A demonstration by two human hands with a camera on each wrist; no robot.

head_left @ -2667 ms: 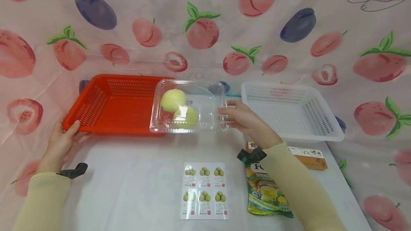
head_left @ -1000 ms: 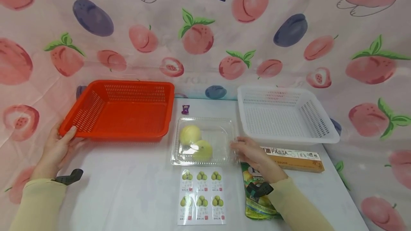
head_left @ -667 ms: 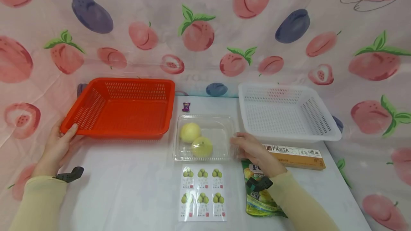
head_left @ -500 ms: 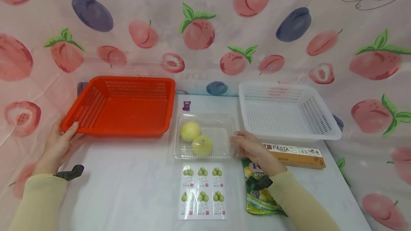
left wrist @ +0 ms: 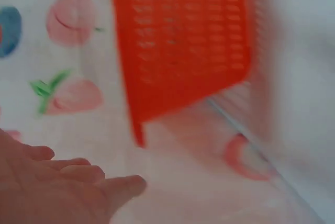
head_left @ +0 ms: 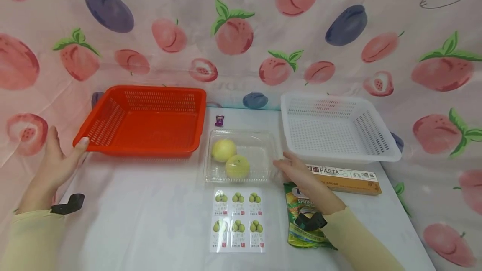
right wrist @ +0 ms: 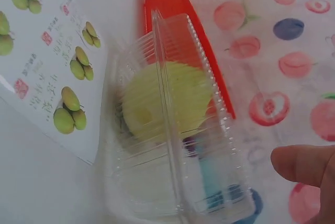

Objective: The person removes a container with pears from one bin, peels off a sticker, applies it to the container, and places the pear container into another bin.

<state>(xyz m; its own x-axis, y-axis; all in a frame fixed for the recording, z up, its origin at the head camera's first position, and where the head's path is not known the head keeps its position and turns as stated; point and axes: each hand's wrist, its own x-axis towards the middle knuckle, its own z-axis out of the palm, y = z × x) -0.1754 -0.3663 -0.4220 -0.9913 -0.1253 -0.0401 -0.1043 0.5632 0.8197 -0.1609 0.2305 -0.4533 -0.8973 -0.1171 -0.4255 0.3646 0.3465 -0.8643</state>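
Observation:
A clear plastic clamshell box (head_left: pixel 260 154) rests on the table, with two round yellow-green fruits (head_left: pixel 237 166) inside its left half. Close by its right side is my right hand (head_left: pixel 305 181); the right wrist view shows the thumb (right wrist: pixel 301 165) apart from the box's wall. To the left stands a red perforated basket (head_left: pixel 158 137). My left hand (head_left: pixel 56 164) is at the basket's near left corner with fingers spread. In the left wrist view a gap shows between the left hand (left wrist: pixel 57 187) and the basket's rim, and the palm holds nothing.
A white perforated basket (head_left: pixel 331 133) stands at the right. In front of it lie a pasta box (head_left: pixel 346 180) and a green soup packet (head_left: pixel 306 225). A sticker sheet (head_left: pixel 238 221) lies before the clamshell, and a small purple-wrapped sweet (head_left: pixel 219 121) behind it.
The right hand lowered the clamshell from beside the red basket to the table, then drew slightly away from it. My left hand let go of the red basket and moved left, fingers spreading.

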